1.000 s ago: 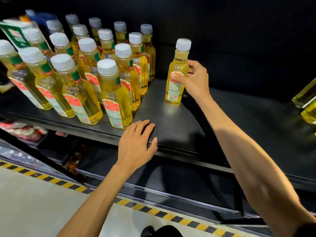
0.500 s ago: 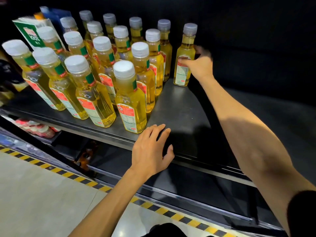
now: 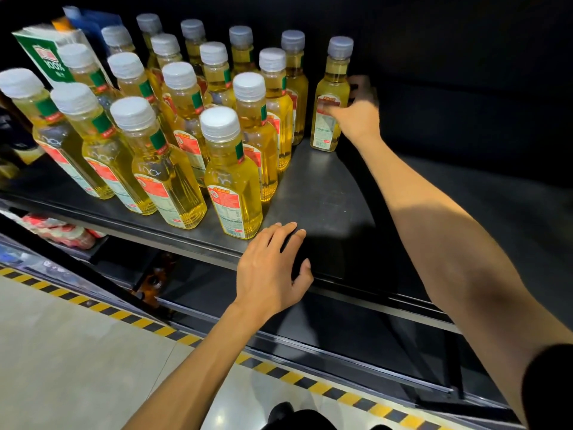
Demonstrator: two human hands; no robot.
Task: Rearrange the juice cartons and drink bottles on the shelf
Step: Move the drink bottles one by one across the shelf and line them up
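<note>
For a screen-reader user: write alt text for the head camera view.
A person's right hand grips a yellow drink bottle standing at the back of a dark shelf, beside rows of matching bottles. The left hand rests on the shelf's front edge; a green carton stands far left.

Dim shelf (image 3: 313, 193) lit from above — right hand (image 3: 356, 119) motion-blurred, edges bowed.

Lone yellow bottle (image 3: 330, 97), a second ago out in the open middle of the shelf (image 3: 322, 193), now stands at the back edge, just right of the rearmost row of bottles (image 3: 293, 85). Right hand (image 3: 356, 116) went back with it, arm stretched further; its fingers are blurred at the label, grip loosening or not, cannot tell.
</note>
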